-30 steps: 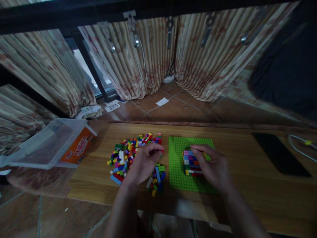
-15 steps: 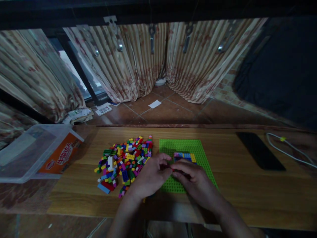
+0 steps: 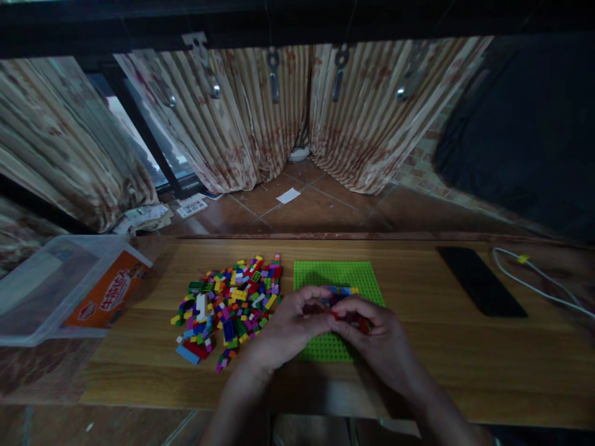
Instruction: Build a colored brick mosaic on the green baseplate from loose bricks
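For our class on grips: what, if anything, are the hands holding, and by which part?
A small red brick, pinched where the left hand and right hand meet. They cover most of it, so which sides they grip cannot be told.

Baseplate (image 3: 328, 352): plastic, matt, rough with studs
Bricks (image 3: 239, 296): hard plastic, smooth-sided and studded, left of the baseplate
Tabletop (image 3: 432, 365): wood-grained, smooth, faint sheen, beneath the baseplate
Bin (image 3: 32, 310): clear plastic, smooth, far left of the baseplate
Curtains (image 3: 253, 133): pleated cloth, matt, beyond the baseplate
Hooks (image 3: 338, 83): metal, glossy, high beyond the baseplate
Sheet (image 3: 288, 196): paper, matt, beyond the baseplate
Black slab (image 3: 483, 282): matt, right of the baseplate; material unclear
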{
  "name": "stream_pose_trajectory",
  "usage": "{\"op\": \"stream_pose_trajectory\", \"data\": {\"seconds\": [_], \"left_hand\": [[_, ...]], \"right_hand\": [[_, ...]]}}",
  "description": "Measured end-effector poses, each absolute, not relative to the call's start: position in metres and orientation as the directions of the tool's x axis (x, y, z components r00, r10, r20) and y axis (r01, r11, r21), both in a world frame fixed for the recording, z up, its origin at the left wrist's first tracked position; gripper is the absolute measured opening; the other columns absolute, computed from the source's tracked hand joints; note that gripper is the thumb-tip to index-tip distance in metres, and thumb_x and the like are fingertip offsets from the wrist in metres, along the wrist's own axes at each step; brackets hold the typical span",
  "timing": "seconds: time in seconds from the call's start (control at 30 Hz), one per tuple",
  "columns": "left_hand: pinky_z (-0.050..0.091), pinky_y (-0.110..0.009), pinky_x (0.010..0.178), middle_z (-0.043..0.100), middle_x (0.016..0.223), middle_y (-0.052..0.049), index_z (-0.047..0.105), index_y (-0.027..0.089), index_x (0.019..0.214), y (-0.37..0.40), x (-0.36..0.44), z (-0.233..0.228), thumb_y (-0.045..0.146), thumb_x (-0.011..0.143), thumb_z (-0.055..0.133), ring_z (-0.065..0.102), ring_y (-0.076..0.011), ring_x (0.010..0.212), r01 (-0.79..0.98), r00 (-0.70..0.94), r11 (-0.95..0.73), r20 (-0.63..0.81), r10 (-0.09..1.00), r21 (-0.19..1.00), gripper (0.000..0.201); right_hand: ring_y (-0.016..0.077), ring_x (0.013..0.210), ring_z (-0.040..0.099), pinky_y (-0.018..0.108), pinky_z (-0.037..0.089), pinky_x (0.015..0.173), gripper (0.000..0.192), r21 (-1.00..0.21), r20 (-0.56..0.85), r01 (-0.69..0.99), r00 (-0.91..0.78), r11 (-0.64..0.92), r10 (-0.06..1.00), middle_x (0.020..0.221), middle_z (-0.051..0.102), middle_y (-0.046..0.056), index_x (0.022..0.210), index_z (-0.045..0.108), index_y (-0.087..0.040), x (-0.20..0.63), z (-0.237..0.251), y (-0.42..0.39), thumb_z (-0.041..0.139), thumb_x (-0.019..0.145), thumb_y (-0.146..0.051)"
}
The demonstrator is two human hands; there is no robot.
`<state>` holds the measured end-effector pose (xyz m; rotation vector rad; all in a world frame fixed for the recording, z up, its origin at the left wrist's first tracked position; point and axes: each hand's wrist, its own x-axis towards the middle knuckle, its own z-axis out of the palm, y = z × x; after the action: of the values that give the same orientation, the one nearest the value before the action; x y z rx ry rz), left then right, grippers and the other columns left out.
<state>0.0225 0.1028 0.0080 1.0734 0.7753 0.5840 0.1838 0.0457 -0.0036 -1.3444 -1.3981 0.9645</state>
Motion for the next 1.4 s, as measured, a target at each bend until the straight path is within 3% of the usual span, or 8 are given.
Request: {"op": "stream_pose_trajectory", "data": {"seconds": [0.13,0.33,0.57,0.63,0.8,0.97,1.4], "left_hand": [[0.046,-0.029,0.079,0.069,0.093,-0.006,0.064,0.014,0.108,0.102,0.029,0.002,0.026,0.072,0.074,0.062,-0.0162,0.085,-0.060,0.566,0.350,-0.257,0.784,0.935,0.039],[0.045,-0.027,0.072,0.067,0.083,-0.002,0.062,0.016,0.109,0.103,0.027,0.002,0.027,0.072,0.075,0.060,-0.0128,0.073,-0.098,0.583,0.378,-0.255,0.772,0.921,0.040],[0.045,-0.026,0.069,0.067,0.076,-0.001,0.059,0.014,0.113,0.103,0.028,0.008,0.030,0.073,0.074,0.060,-0.0128,0.068,-0.092,0.577,0.384,-0.265,0.773,0.919,0.046],[0.045,-0.025,0.068,0.068,0.078,-0.002,0.060,0.014,0.111,0.104,0.029,0.004,0.030,0.075,0.071,0.060,-0.0128,0.069,-0.049,0.545,0.335,-0.256,0.799,0.941,0.041],[0.041,-0.023,0.059,0.066,0.072,0.000,0.065,0.015,0.107,0.109,0.029,-0.013,0.022,0.079,0.057,0.056,-0.0125,0.063,0.178,0.389,0.202,-0.257,0.885,0.963,0.029],[0.038,-0.024,0.056,0.068,0.070,0.000,0.064,0.015,0.118,0.106,0.031,-0.012,0.020,0.082,0.049,0.055,-0.0135,0.059,0.373,0.395,0.102,-0.257,0.882,0.922,0.039],[0.038,-0.025,0.054,0.064,0.066,0.001,0.060,0.015,0.124,0.100,0.033,-0.006,0.021,0.085,0.045,0.053,-0.0150,0.057,0.384,0.472,0.077,-0.267,0.840,0.920,0.042]], "right_hand": [[0.0126,0.069,0.060,0.022,0.050,0.062,0.010,-0.946,0.155,0.302,0.090,0.122,0.984,0.074,0.063,-0.001,0.078,0.066,-0.022,0.186,-0.002,0.047,0.070,0.082,-0.030],[0.0167,0.084,0.065,0.029,0.052,0.075,0.016,-0.961,0.091,0.257,-0.041,0.098,0.995,0.089,0.071,0.003,0.094,0.071,-0.024,0.197,-0.002,0.046,0.060,0.090,-0.035],[0.0167,0.078,0.065,0.029,0.054,0.071,0.016,-0.980,0.103,0.173,0.033,0.096,0.994,0.083,0.069,0.003,0.086,0.073,-0.023,0.198,-0.004,0.049,0.066,0.086,-0.038],[0.0167,0.077,0.065,0.028,0.053,0.070,0.016,-0.971,0.120,0.220,0.096,0.097,0.988,0.084,0.069,0.003,0.087,0.073,-0.023,0.202,-0.008,0.051,0.066,0.085,-0.037],[0.0190,0.082,0.065,0.032,0.052,0.075,0.018,-0.847,0.254,0.524,0.241,0.095,0.937,0.089,0.069,0.005,0.088,0.073,-0.023,0.216,-0.022,0.063,0.061,0.088,-0.036],[0.0208,0.086,0.065,0.035,0.051,0.080,0.022,-0.827,0.224,0.560,0.262,0.041,0.939,0.091,0.069,0.006,0.088,0.073,-0.022,0.218,-0.028,0.077,0.058,0.087,-0.038],[0.0217,0.091,0.061,0.038,0.047,0.085,0.018,-0.743,0.205,0.669,0.180,0.033,0.962,0.092,0.067,0.005,0.084,0.075,-0.025,0.215,-0.035,0.086,0.058,0.086,-0.032]]}}
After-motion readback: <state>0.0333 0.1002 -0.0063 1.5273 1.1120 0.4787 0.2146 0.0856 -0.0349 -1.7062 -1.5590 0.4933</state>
